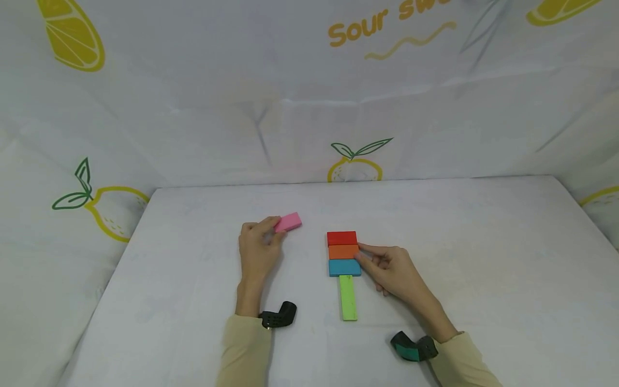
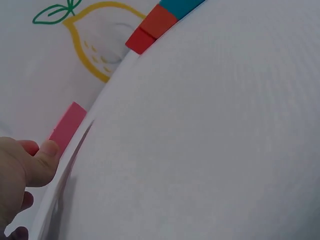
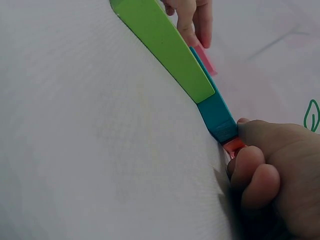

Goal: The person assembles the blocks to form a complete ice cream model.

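Between its thumb and fingers, my left hand (image 1: 257, 247) pinches a pink block (image 1: 289, 222), which the left wrist view also shows held out past the thumb. Three blocks lie side by side in a stack-like column: red (image 1: 342, 238), orange (image 1: 343, 251) and blue (image 1: 344, 267). A lime green block (image 1: 347, 298) points lengthwise away from the blue one, toward the person. My right hand (image 1: 394, 269) has its thumb and index finger at the right end of the orange block, pinching it; the thumb is also close to the blue block. Its other fingers are curled.
A white cloth covers the table (image 1: 193, 344), and a lemon-print cloth (image 1: 213, 107) rises behind it. Dark wrist devices sit on both wrists, one at the left sleeve (image 1: 245, 352) and one at the right sleeve (image 1: 461, 360).
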### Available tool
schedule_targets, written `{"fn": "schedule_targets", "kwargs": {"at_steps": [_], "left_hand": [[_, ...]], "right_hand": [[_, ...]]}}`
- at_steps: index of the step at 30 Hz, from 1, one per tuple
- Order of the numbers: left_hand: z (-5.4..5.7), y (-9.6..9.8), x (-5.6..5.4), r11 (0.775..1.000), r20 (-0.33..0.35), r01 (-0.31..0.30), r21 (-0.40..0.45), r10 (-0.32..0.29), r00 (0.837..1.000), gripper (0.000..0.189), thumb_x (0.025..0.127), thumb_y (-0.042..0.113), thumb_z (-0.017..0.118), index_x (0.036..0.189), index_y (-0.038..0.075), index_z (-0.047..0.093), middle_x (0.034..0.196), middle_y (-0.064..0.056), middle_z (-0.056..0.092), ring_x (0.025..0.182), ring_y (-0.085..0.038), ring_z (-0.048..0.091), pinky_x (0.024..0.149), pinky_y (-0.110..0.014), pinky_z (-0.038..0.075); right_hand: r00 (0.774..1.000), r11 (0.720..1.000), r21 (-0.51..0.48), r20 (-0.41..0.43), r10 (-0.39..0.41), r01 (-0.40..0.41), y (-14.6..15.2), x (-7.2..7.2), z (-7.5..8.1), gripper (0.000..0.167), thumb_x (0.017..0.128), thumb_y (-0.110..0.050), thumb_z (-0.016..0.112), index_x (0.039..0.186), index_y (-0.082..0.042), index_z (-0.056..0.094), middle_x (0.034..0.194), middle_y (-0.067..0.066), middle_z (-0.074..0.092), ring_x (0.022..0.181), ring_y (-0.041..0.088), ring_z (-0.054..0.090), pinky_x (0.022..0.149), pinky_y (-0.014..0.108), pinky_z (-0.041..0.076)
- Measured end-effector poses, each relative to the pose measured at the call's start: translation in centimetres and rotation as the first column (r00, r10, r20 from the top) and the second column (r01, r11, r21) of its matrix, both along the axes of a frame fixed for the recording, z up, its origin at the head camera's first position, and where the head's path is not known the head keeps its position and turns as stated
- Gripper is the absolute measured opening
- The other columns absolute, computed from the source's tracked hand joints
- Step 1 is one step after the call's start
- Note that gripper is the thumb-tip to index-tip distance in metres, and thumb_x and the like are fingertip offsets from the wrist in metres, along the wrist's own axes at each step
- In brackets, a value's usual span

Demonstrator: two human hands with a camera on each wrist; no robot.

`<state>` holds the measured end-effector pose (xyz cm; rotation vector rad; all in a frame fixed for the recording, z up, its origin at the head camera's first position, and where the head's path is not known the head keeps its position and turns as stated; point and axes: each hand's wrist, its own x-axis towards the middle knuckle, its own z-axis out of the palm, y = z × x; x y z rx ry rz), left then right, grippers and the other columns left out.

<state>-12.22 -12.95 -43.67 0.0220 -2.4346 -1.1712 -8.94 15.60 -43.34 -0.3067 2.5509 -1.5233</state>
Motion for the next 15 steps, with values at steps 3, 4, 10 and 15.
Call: {"fn": "schedule_targets", "kwargs": {"at_steps": [3, 4, 10, 15], "left_hand": [[0.0, 0.8, 0.0, 1.0, -0.011, 0.024, -0.018, -0.024, 1.0, 0.031, 0.082, 0.006, 0.082, 0.113, 0.001, 0.078, 0.117, -0.013, 0.077, 0.1, -0.036, 0.059, 0.088, -0.048, 0.046], [0.1, 1.0, 0.0, 0.999, -0.016, 0.029, -0.025, -0.03, 0.999, 0.031, 0.082, 0.005, 0.082, 0.112, 0.001, 0.078, 0.116, -0.012, 0.078, 0.099, -0.036, 0.059, 0.088, -0.049, 0.046], [0.1, 2.3, -0.1, 0.995, -0.031, 0.06, -0.078, -0.062, 0.998, 0.031, 0.08, 0.003, 0.083, 0.111, 0.001, 0.078, 0.113, -0.009, 0.079, 0.095, -0.034, 0.061, 0.086, -0.049, 0.048], [-0.1, 3.3, -0.2, 0.991, -0.037, 0.068, -0.116, -0.072, 0.997, 0.031, 0.081, 0.003, 0.082, 0.112, 0.003, 0.079, 0.113, -0.007, 0.079, 0.093, -0.034, 0.063, 0.082, -0.047, 0.05]], "right_hand": [[1.0, 1.0, 0.003, 0.0, 0.0, 0.0, 0.0, 0.0, 0.0, 0.045, 0.096, -0.03, 0.072, 0.133, -0.005, 0.068, 0.048, 0.001, 0.049, 0.034, 0.012, 0.047, 0.036, 0.021, 0.036], [1.0, 1.0, 0.003, 0.001, 0.001, -0.001, 0.0, 0.0, 0.0, 0.045, 0.096, -0.03, 0.072, 0.133, -0.005, 0.068, 0.048, 0.001, 0.049, 0.034, 0.012, 0.047, 0.036, 0.021, 0.036], [1.0, 1.0, 0.004, 0.003, 0.003, -0.003, 0.0, 0.0, 0.0, 0.045, 0.096, -0.029, 0.072, 0.133, -0.004, 0.068, 0.048, 0.001, 0.049, 0.033, 0.012, 0.047, 0.035, 0.021, 0.036], [1.0, 1.0, 0.012, 0.002, 0.001, -0.001, 0.0, -0.1, 0.0, 0.045, 0.096, -0.029, 0.072, 0.133, -0.004, 0.067, 0.049, 0.0, 0.048, 0.033, 0.011, 0.046, 0.036, 0.021, 0.036]]}}
